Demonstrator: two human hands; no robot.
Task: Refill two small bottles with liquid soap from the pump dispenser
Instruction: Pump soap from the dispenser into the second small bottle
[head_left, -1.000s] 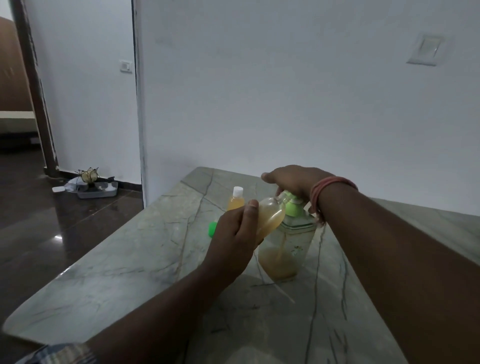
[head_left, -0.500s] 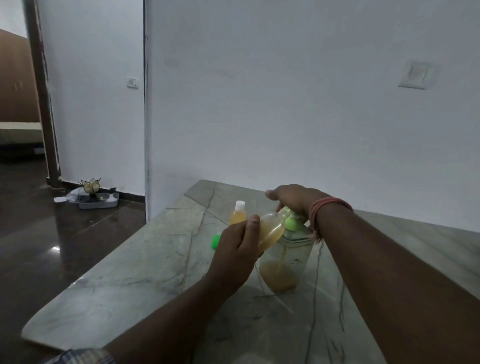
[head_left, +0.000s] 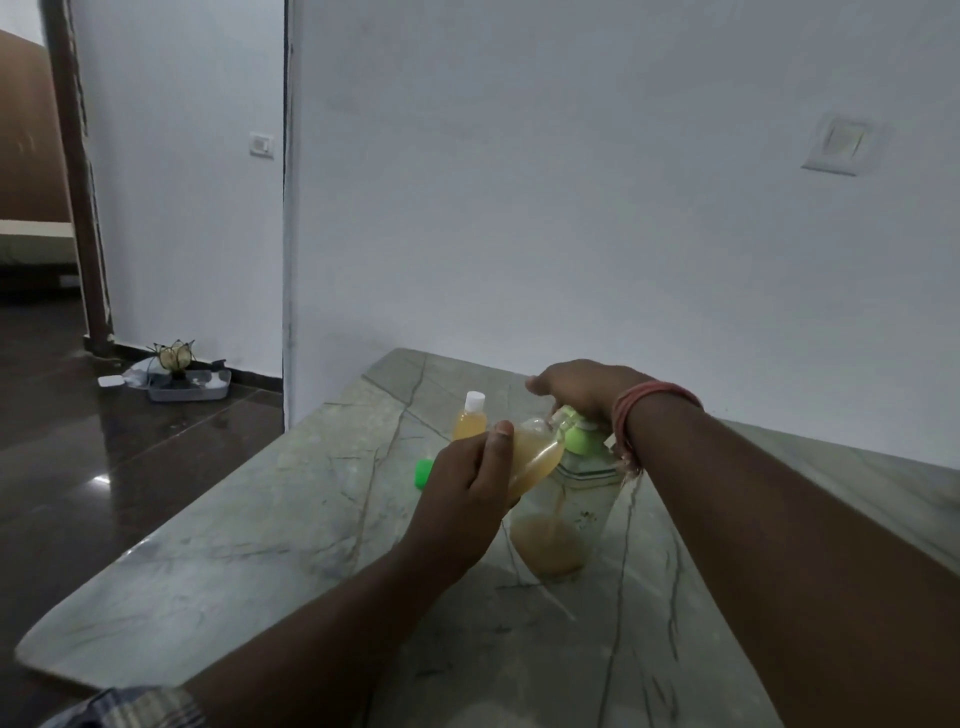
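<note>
Small clear plastic bottle of amber soap (head_left: 535, 457) is gripped, tilted, by left hand (head_left: 462, 499) | green pump head of clear dispenser (head_left: 582, 439) is pressed under curled right hand (head_left: 582, 387) | grey marble table (head_left: 260, 519)

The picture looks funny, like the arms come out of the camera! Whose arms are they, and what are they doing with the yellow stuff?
The camera sits on a person's head, so you see their own two arms reaching out over a stone table. The left hand holds a small open bottle, tilted, with its mouth up at the green pump. The right hand rests on top of the pump dispenser, a clear jar with yellow soap at the bottom. Behind stands another small bottle with a white cap, already holding soap. The green cap lies on the table beside the left hand.
</note>
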